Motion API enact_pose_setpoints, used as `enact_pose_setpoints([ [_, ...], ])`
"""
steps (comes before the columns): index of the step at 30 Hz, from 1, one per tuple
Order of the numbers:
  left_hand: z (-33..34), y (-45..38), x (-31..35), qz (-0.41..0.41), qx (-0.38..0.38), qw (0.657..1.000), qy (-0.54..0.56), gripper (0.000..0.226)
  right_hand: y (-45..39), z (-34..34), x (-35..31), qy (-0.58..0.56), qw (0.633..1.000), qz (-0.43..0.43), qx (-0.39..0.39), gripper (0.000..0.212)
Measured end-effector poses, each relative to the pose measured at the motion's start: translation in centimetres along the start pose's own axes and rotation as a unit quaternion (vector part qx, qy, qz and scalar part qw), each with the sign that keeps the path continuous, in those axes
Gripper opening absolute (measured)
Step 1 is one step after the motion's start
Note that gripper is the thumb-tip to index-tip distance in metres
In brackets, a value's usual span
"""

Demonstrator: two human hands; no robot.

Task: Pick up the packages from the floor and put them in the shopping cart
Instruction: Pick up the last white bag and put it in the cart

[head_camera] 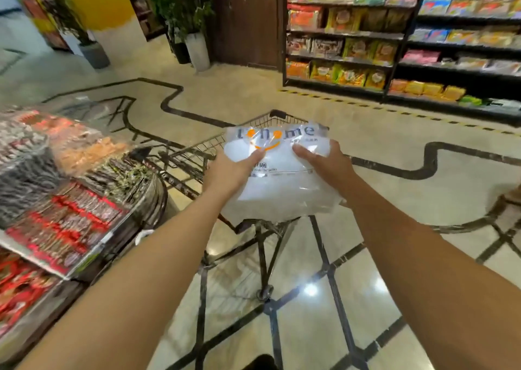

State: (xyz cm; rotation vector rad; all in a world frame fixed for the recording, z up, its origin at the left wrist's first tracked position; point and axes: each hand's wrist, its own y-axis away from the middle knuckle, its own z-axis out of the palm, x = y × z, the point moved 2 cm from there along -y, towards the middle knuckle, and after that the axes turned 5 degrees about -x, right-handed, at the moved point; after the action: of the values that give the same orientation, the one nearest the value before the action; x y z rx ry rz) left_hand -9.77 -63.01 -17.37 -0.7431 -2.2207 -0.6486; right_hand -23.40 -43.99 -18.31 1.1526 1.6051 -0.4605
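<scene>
A white plastic-wrapped package with blue letters and an orange smile mark is held above the wire shopping cart. My left hand grips its left side, thumb on top. On its right side my right hand grips it the same way. The package covers most of the cart's basket, so its inside is hidden. The cart's frame and a wheel show below the package.
A low display table of wrapped snacks stands close on the left, touching the cart's side. Dark shelves full of snack bags line the back right. Potted plants stand at the back. Glossy tiled floor lies under me.
</scene>
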Motion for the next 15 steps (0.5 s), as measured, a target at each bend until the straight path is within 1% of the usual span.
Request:
enact_pose_setpoints([
  [4, 1.9, -6.1, 1.6, -0.017, -0.003, 1.000, 0.000, 0.117, -6.7, -0.7, -0.3, 0.001, 1.000, 0.008, -0.009, 0.097],
  [5, 2.3, -7.8, 2.0, -0.018, -0.001, 1.000, 0.004, 0.114, -8.4, -0.7, -0.6, 0.002, 1.000, 0.003, -0.014, 0.097],
  [7, 3.3, -11.3, 2.6, -0.019, 0.004, 1.000, 0.008, 0.108, -12.7, -0.4, -0.7, 0.002, 1.000, 0.006, -0.019, 0.110],
  [8, 3.8, -13.3, 2.7, -0.027, 0.006, 1.000, 0.010, 0.108, -15.1, -0.3, -0.6, 0.003, 1.000, 0.007, -0.017, 0.116],
  [9, 4.2, -15.3, 2.9, -0.032, 0.008, 0.999, 0.015, 0.112, -17.4, -0.1, -0.7, 0.006, 1.000, 0.005, -0.020, 0.116],
  [10, 4.5, -17.1, 3.0, -0.037, 0.009, 0.999, 0.021, 0.117, -19.6, 0.1, -0.7, 0.010, 1.000, 0.005, -0.027, 0.112],
  [12, 5.1, -21.0, 3.1, -0.052, 0.015, 0.998, 0.033, 0.123, -23.4, 0.6, -1.5, 0.017, 0.999, 0.006, -0.038, 0.095],
  [15, 5.5, -25.9, 3.0, -0.075, 0.025, 0.996, 0.049, 0.118, -28.7, 1.8, -2.7, 0.017, 0.996, 0.001, -0.084, 0.073],
])
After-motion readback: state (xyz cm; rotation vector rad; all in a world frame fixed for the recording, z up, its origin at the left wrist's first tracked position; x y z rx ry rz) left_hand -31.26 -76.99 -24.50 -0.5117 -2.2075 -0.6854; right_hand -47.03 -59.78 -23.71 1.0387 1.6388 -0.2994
